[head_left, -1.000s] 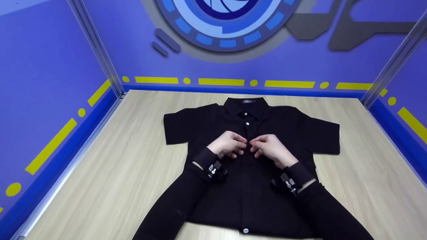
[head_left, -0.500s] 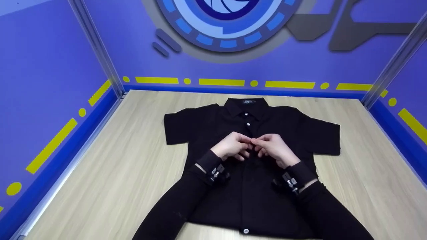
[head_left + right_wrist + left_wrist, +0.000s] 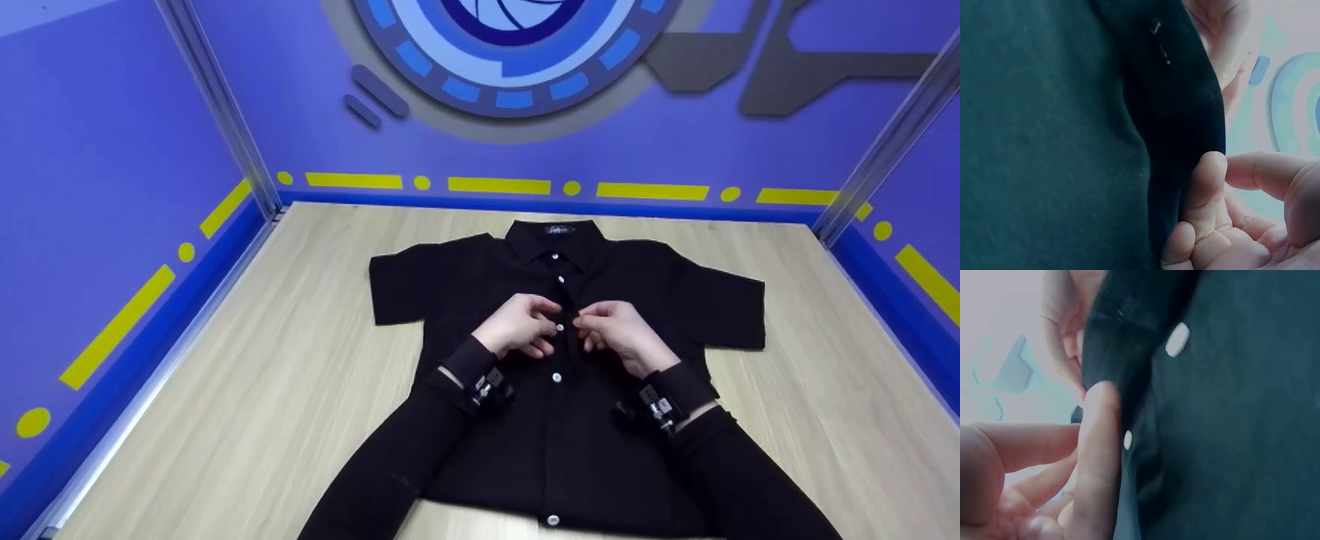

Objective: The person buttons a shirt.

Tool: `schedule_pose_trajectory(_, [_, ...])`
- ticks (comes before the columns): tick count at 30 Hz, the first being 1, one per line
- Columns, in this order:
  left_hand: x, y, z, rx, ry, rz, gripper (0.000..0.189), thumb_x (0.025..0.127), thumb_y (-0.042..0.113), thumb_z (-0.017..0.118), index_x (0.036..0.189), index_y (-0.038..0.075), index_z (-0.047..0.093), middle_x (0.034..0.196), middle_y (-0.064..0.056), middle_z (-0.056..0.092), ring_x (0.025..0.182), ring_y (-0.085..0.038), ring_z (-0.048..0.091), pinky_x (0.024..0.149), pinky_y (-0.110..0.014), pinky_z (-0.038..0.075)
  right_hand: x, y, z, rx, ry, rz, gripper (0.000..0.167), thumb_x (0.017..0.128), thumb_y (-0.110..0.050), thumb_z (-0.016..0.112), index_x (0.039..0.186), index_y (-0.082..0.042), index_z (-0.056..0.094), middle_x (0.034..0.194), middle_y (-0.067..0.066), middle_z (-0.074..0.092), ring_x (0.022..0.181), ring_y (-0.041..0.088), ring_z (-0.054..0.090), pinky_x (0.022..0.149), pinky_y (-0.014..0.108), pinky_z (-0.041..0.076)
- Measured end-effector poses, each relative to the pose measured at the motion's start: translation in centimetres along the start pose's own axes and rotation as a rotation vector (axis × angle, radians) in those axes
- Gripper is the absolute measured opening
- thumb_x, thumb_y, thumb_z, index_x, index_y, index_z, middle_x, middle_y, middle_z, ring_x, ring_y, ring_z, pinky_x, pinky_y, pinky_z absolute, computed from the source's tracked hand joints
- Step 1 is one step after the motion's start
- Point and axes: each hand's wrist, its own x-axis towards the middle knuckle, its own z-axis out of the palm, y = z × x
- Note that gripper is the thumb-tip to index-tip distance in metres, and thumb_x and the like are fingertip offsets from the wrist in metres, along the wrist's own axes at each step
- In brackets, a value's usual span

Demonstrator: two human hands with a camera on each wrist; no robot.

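A black short-sleeved shirt (image 3: 480,420) lies front up, collar (image 3: 555,244) away from me. My left hand (image 3: 519,324) pinches the front placket beside a white button (image 3: 559,328). My right hand (image 3: 619,334) pinches the edge of the other placket flap, a small gap away. Another white button (image 3: 556,377) shows just below the hands. In the right wrist view, thumb and finger hold the lifted flap (image 3: 1196,107), with a buttonhole (image 3: 1161,42) on it. The left wrist view shows a finger (image 3: 1100,439) against the dark cloth, a small button (image 3: 1128,440) close beside it.
The shirt lies on a light wooden table (image 3: 300,360). Blue printed panels (image 3: 480,161) wall the back and both sides, with metal posts (image 3: 225,112) at the corners. More white buttons show near the collar and at the hem (image 3: 553,520).
The fingertips came together half a second ago and now stand slightly apart. The placket flap has opened to the right, and two white buttons formerly hidden now show.
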Motion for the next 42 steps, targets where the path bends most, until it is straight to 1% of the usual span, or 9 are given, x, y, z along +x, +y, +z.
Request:
schedule_pose_trajectory(3, [0.0, -0.2, -0.1, 0.052, 0.032, -0.008, 0.041, 0.088, -0.001, 0.061, 0.129, 0.003, 0.058, 0.092, -0.019, 0.068, 0.053, -0.015, 0.062, 0.045, -0.026, 0.054, 0.0, 0.0, 0.1, 0.014, 0.011, -0.013, 0.02, 0.089, -0.004, 0.063, 0.104, 0.008, 0.06, 0.064, -0.001, 0.058, 0.05, 0.009, 0.053, 0.047, 0.018, 0.043])
schedule_pose_trajectory(8, [0.1, -0.5, 0.1, 0.108, 0.007, -0.045, 0.037, 0.09, 0.003, 0.06, 0.127, 0.005, 0.061, 0.081, -0.011, 0.065, 0.05, -0.014, 0.059, 0.043, -0.025, 0.052, -0.1, 0.1, 0.3, 0.058, 0.033, -0.02, 0.019, 0.088, -0.002, 0.063, 0.104, 0.007, 0.058, 0.057, -0.005, 0.05, 0.049, 0.008, 0.048, 0.047, 0.018, 0.041])
schedule_pose_trajectory(14, [0.2, -0.6, 0.3, 0.131, 0.013, -0.058, 0.028, 0.09, 0.004, 0.061, 0.118, 0.005, 0.063, 0.081, -0.009, 0.064, 0.051, -0.014, 0.059, 0.042, -0.025, 0.051, -0.1, 0.0, 0.4, 0.081, 0.056, -0.01, 0.021, 0.087, -0.002, 0.062, 0.105, 0.006, 0.055, 0.057, -0.006, 0.05, 0.049, 0.007, 0.049, 0.047, 0.018, 0.042])
schedule_pose_trajectory(19, [0.3, -0.5, 0.6, 0.159, 0.048, -0.066, 0.022, 0.089, 0.005, 0.065, 0.111, 0.005, 0.064, 0.084, -0.009, 0.065, 0.052, -0.015, 0.061, 0.043, -0.027, 0.053, -0.2, 0.1, 0.4, 0.093, 0.063, -0.01, 0.016, 0.086, 0.0, 0.06, 0.1, 0.003, 0.053, 0.057, -0.005, 0.051, 0.048, 0.008, 0.05, 0.047, 0.018, 0.043])
schedule_pose_trajectory(24, [0.4, -0.2, 0.9, 0.255, 0.104, -0.067, 0.016, 0.087, 0.007, 0.069, 0.103, 0.006, 0.066, 0.084, -0.007, 0.068, 0.053, -0.017, 0.064, 0.046, -0.03, 0.056, -0.1, 0.2, 0.5, 0.093, 0.063, -0.02, 0.008, 0.085, 0.0, 0.058, 0.09, -0.003, 0.053, 0.055, -0.005, 0.048, 0.048, 0.008, 0.049, 0.047, 0.019, 0.041])
schedule_pose_trajectory(28, [0.5, 0.0, 1.2, 0.31, 0.142, -0.062, 0.013, 0.085, 0.01, 0.072, 0.097, 0.007, 0.067, 0.083, -0.008, 0.071, 0.056, -0.018, 0.068, 0.048, -0.033, 0.057, -0.1, 0.2, 0.5, 0.092, 0.061, -0.022, 0.008, 0.083, 0.0, 0.058, 0.085, -0.006, 0.054, 0.054, -0.005, 0.046, 0.047, 0.008, 0.047, 0.047, 0.019, 0.041])
schedule_pose_trajectory(33, [0.5, -0.1, 1.4, 0.345, 0.186, -0.061, 0.008, 0.084, 0.011, 0.073, 0.089, 0.01, 0.067, 0.077, -0.011, 0.072, 0.056, -0.019, 0.069, 0.048, -0.033, 0.057, -0.1, 0.1, 0.6, 0.073, 0.059, -0.018, 0.007, 0.085, -0.004, 0.061, 0.084, -0.008, 0.055, 0.056, -0.005, 0.048, 0.048, 0.008, 0.048, 0.048, 0.02, 0.042])
schedule_pose_trajectory(38, [0.7, -0.3, 1.3, 0.304, 0.206, -0.039, 0.003, 0.086, 0.011, 0.07, 0.086, 0.01, 0.067, 0.078, -0.009, 0.071, 0.053, -0.016, 0.067, 0.046, -0.03, 0.056, -0.3, -0.1, 0.7, 0.041, 0.067, -0.026, 0.009, 0.087, -0.011, 0.064, 0.083, -0.01, 0.056, 0.056, -0.006, 0.046, 0.05, 0.009, 0.048, 0.049, 0.02, 0.042])
schedule_pose_trajectory(42, [0.9, -0.5, 1.1, 0.166, 0.195, -0.007, 0.006, 0.086, 0.009, 0.07, 0.09, 0.005, 0.068, 0.08, -0.008, 0.07, 0.051, -0.013, 0.063, 0.041, -0.024, 0.052, -0.2, 0.0, 0.7, 0.052, 0.066, -0.027, 0.01, 0.086, -0.01, 0.064, 0.084, -0.009, 0.055, 0.056, -0.007, 0.045, 0.05, 0.008, 0.046, 0.049, 0.02, 0.042])
